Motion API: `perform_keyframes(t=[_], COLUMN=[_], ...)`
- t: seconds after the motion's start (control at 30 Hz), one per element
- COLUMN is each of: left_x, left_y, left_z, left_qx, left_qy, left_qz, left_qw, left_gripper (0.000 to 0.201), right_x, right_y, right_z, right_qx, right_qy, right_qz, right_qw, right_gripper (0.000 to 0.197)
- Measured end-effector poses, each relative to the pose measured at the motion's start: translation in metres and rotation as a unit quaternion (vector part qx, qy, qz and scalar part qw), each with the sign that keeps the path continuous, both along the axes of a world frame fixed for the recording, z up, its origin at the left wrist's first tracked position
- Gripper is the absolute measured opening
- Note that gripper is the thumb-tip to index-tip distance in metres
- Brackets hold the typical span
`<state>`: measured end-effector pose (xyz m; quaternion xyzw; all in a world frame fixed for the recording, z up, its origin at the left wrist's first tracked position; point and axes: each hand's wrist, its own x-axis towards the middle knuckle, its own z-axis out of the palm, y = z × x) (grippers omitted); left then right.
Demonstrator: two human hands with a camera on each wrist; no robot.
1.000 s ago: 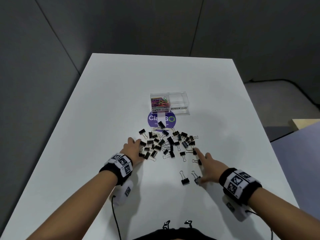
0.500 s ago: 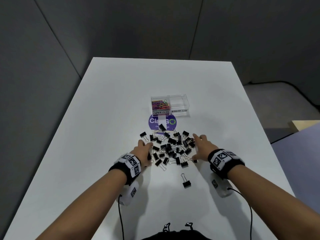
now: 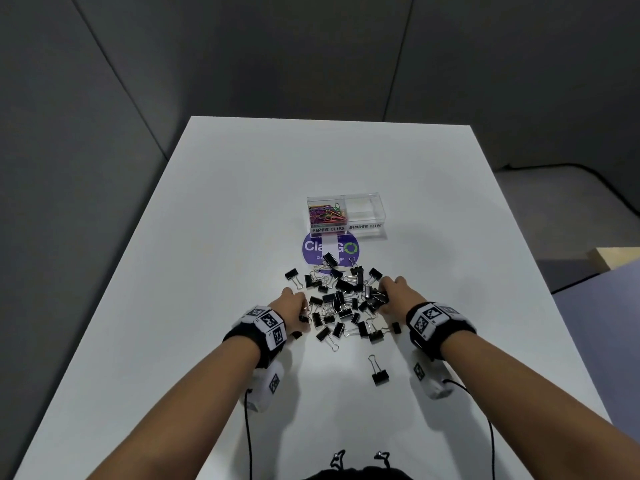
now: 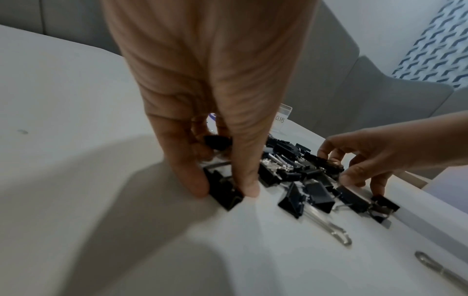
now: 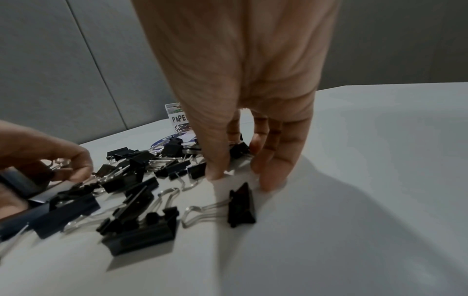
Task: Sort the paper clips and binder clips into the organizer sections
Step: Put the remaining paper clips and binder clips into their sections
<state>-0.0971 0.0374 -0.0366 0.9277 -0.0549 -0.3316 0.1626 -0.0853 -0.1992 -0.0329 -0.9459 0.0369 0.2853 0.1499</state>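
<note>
Black binder clips [image 3: 341, 303] lie heaped on the white table [image 3: 207, 237], just before the clear organizer [image 3: 346, 213]. At the heap's left edge the left hand [image 3: 294, 303] pinches one clip [image 4: 224, 193] between two fingertips, seen only in the left wrist view. On the right, the right hand [image 3: 393, 289] rests spread fingertips on the table. Gathering seems in hand; next, lifting clips into the empty "BINDER CLIPS" section.

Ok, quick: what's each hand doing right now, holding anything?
Left hand: fingers pinch a black binder clip at the pile's edge.
Right hand: fingers curled down among the binder clips, fingertips on the table; no clear grip.
</note>
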Motion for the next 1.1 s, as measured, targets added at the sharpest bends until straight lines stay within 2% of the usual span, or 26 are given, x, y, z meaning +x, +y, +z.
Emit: perform_keyframes(t=[0.1,0.27,0.43,0.5,0.6,0.67,0.77,0.9,1.03,1.1], left_x=[0.002,0.004,0.001,0.0,0.0,0.0,0.0,-0.002,-0.007,-0.008], left_y=[0.002,0.006,0.016,0.019,0.021,0.021,0.02,0.016,0.005,0.0], left_z=[-0.001,0.001,0.003,0.003,0.007,0.009,0.011,0.011,0.007,0.007], left_qx=[0.02,0.006,-0.007,-0.012,0.014,0.039,0.062,0.082,0.105,0.109], left_qy=[-0.011,-0.022,-0.05,-0.067,-0.077,-0.077,-0.069,-0.041,-0.026,-0.029], left_qz=[-0.042,-0.042,-0.024,-0.018,-0.036,-0.045,-0.051,-0.047,-0.035,-0.032], left_qw=[0.999,0.999,0.998,0.997,0.996,0.995,0.994,0.995,0.994,0.993], left_gripper=[0.033,0.025,0.023,0.027,0.024,0.029,0.034,0.036,0.033,0.038], right_x=[0.003,0.001,0.0,0.002,0.003,0.003,0.003,0.004,0.005,0.003], right_y=[0.0,0.0,-0.001,-0.001,-0.001,-0.001,-0.002,-0.006,-0.004,0.0], right_z=[-0.003,-0.006,-0.007,-0.006,-0.004,-0.002,-0.001,-0.004,0.003,0.007], right_qx=[-0.004,-0.012,-0.027,-0.036,-0.034,-0.037,-0.039,-0.035,-0.01,0.018], right_qy=[0.001,-0.021,-0.054,-0.045,-0.023,-0.01,-0.002,-0.031,-0.032,-0.032], right_qz=[0.02,0.021,0.023,0.028,0.028,0.032,0.038,0.015,-0.021,-0.041], right_qw=[1.0,0.999,0.998,0.998,0.999,0.999,0.998,0.999,0.999,0.998], right_gripper=[0.03,0.012,0.021,0.024,0.029,0.027,0.012,0.022,0.021,0.02])
